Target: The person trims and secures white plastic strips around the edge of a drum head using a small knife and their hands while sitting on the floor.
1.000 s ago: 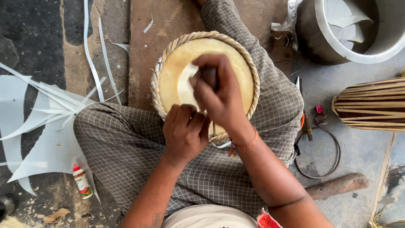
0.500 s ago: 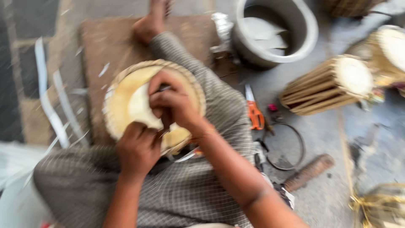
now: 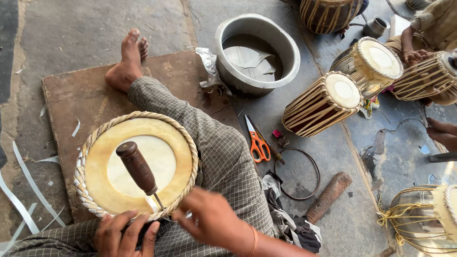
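Fingers of my left hand (image 3: pixel 124 233) curl against the near rim of the drum head (image 3: pixel 138 164), pressing on the braided lacing where the awl's metal tip goes in; they look bent around the edge, though I cannot tell whether they pinch anything beneath it. My right hand (image 3: pixel 213 222) is spread and loose just beside the rim, gripping nothing. A second ago that right hand lay over the middle of the skin, closed around the wooden handle; now it has come off, and the awl (image 3: pixel 138 169) stands by itself, tilted, its brown handle leaning across the pale centre patch, the point caught in the lacing at the near edge. I judge the tool is lodged firmly enough to stay without support, so the piercing stroke seems finished for this spot. The drum sits on my lap against the checked cloth of my leg (image 3: pixel 223 157). Further out, orange-handled scissors (image 3: pixel 257 143) lie on the floor near a wire ring (image 3: pixel 297 173), a metal basin (image 3: pixel 257 52) beyond them, and finished drums (image 3: pixel 323 102) to the right.
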